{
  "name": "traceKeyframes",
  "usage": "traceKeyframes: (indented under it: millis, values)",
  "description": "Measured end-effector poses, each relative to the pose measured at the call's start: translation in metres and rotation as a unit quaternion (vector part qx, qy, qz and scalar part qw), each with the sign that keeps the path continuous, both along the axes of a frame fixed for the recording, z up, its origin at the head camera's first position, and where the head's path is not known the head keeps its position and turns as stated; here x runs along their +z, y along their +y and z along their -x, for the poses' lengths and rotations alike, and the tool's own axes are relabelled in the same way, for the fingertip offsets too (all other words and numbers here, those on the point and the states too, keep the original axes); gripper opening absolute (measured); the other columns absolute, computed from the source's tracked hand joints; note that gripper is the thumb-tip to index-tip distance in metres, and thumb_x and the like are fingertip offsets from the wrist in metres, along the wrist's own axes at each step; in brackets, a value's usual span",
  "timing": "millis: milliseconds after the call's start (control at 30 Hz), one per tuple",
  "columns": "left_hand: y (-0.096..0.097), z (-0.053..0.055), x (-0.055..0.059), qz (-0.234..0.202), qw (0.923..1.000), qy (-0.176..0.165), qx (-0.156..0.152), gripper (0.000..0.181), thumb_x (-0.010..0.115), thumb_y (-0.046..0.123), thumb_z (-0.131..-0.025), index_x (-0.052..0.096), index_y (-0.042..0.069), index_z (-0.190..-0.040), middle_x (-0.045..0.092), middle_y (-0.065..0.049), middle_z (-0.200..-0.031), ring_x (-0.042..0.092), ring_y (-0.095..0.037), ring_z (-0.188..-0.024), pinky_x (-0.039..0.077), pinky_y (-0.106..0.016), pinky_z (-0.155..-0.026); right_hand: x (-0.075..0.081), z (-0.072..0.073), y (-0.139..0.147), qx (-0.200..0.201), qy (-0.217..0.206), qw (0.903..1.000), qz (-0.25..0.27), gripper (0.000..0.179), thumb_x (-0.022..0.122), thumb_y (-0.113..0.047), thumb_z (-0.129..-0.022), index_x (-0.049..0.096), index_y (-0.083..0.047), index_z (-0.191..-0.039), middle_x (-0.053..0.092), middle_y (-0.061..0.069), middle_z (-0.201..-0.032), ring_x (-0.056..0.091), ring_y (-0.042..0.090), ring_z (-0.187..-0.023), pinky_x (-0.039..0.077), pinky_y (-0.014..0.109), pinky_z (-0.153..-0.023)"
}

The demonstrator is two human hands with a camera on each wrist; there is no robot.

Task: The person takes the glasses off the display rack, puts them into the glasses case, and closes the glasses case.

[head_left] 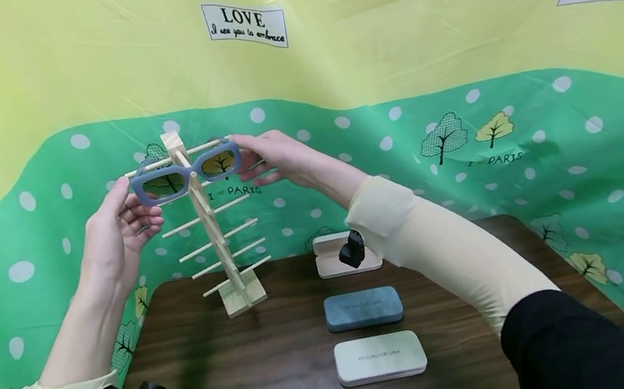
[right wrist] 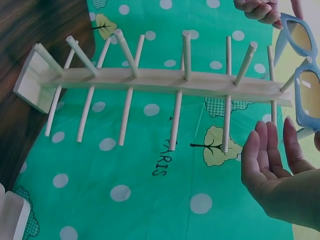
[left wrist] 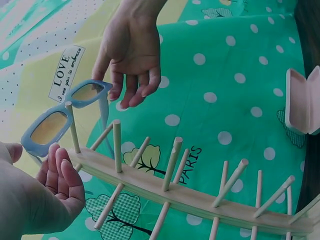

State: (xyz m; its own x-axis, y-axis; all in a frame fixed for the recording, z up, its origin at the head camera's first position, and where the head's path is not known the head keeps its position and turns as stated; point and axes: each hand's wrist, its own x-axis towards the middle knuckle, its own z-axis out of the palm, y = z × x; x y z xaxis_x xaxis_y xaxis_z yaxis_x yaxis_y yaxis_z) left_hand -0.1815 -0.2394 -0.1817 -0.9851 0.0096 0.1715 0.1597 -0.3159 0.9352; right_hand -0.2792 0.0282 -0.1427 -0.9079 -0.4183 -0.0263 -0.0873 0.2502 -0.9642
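Blue-framed sunglasses (head_left: 191,170) with tinted lenses are at the top of a wooden eyewear rack (head_left: 211,226), in front of its upper pegs. My left hand (head_left: 114,227) pinches the frame's left end near the hinge, its other fingers loosely bent. At the opposite end, my right hand (head_left: 276,155) holds the hinge corner between thumb and fingers. Both temples point back toward the rack in the left wrist view. Whether they rest on the top peg is hard to tell. Below, the rack's other pegs hold no glasses.
On the brown table (head_left: 278,374) stand an open pale pink case (head_left: 331,267), a closed blue case (head_left: 363,308) and a closed white case (head_left: 381,357) in a column right of the rack. A printed green and yellow cloth (head_left: 426,70) hangs behind.
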Motion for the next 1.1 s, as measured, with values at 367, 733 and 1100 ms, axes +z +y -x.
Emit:
traceKeyframes:
  millis: [367,733,1100]
  values:
    - [0.004,-0.001,0.004,-0.022,0.9998,-0.002,-0.004,0.032,0.064,0.04,-0.101,0.067,0.008,-0.104,0.067,0.001,-0.084,0.064,-0.013,-0.075,0.056,-0.021,-0.073,0.002,-0.001,0.001,-0.004,-0.013,0.9993,0.034,0.047,0.054,-0.043,-0.106,0.072,-0.001,-0.114,0.07,0.019,-0.118,0.071,0.026,-0.099,0.055,0.049,-0.105]
    - [0.01,-0.013,0.01,-0.042,0.9982,0.043,-0.006,0.023,0.065,0.026,-0.102,0.068,0.006,-0.113,0.071,-0.004,-0.084,0.068,-0.016,-0.073,0.059,-0.024,-0.073,0.006,-0.012,0.01,0.009,-0.003,0.9972,0.074,0.035,0.055,-0.038,-0.106,0.07,-0.007,-0.1,0.069,0.011,-0.105,0.071,0.023,-0.095,0.062,0.031,-0.082]
    - [0.035,-0.036,0.008,0.055,0.9919,0.11,0.033,0.029,0.06,0.028,-0.105,0.072,0.002,-0.098,0.07,-0.003,-0.083,0.067,-0.016,-0.076,0.059,-0.021,-0.078,0.001,-0.034,0.041,0.027,0.016,0.9945,0.1,0.036,0.056,-0.033,-0.107,0.068,0.001,-0.099,0.071,0.006,-0.091,0.073,0.02,-0.09,0.059,0.043,-0.099]
